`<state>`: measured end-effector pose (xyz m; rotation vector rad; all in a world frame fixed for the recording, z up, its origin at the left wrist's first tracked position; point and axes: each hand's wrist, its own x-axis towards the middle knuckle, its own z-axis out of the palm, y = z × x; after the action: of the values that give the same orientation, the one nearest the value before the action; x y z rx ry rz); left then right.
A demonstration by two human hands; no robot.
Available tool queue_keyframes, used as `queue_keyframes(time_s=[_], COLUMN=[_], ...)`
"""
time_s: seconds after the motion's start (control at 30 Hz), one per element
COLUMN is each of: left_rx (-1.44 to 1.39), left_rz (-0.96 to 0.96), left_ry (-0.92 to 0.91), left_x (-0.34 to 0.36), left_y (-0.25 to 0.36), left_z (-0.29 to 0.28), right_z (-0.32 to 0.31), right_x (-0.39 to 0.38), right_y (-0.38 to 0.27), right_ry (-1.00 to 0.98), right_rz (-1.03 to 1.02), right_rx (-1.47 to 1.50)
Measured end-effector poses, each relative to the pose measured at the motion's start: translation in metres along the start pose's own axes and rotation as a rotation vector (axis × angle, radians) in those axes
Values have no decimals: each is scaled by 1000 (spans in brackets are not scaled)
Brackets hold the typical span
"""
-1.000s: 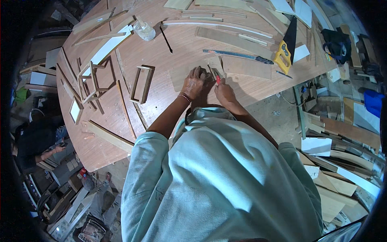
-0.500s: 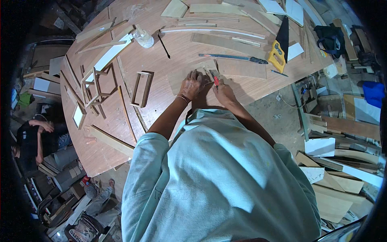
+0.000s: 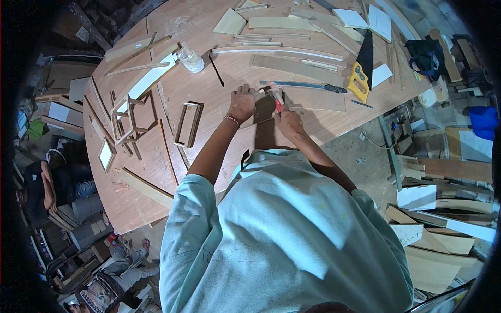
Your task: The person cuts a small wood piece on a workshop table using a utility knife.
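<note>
My right hand [image 3: 290, 123] is closed around a red-handled tool [image 3: 278, 106] at the near side of the table. The tool points away from me, and its far end is too small to make out. To the left, my left hand [image 3: 241, 106] rests with its fingers stretched out and a bracelet on the wrist. Beside its fingertips is a small pale wooden piece [image 3: 260, 94]. A thin flat board [image 3: 264, 110] lies between and under the hands, partly in shadow.
A yellow-handled handsaw [image 3: 359, 81] and a dark-handled long blade [image 3: 308, 85] lie beyond my right hand. Left are a small wooden frame [image 3: 188, 125], a plastic jar [image 3: 191, 60] and a hexagonal frame [image 3: 136, 116]. Wood strips lie at the back. People sit at far left.
My left hand has shifted left, and its fingers, bent over the board before, now stretch out. The right hand keeps the red-handled tool. The whole view has shifted slightly.
</note>
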<state>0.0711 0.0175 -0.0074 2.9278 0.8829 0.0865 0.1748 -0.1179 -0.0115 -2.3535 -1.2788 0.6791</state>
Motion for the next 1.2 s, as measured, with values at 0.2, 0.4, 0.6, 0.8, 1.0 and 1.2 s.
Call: queue_keyframes(time_s=[0.2,0.4,0.6,0.8,1.0,1.2], left_rx=[-48,-70,-134,-136,-216,-209], left_rz=[-12,12,-43,4,-18,-22], left_ry=[-84,-92,-152,-39,24,19], left_x=[14,17,18,11,11,11], left_y=[-3,-6,-3,-1,-2,-4], left_z=[6,16,11,22,34,26], right_z=[-3,5,8,-6,-1,-4], right_x=[6,8,17,26,25,36], right_y=[-11,-18,-24,-39,-44,-27], right_ry=[24,-63,-82,-77,-29,-190], right_rz=[-32,30,53,157,234,15], right_rx=[-29,-57,-122,6,72,-66])
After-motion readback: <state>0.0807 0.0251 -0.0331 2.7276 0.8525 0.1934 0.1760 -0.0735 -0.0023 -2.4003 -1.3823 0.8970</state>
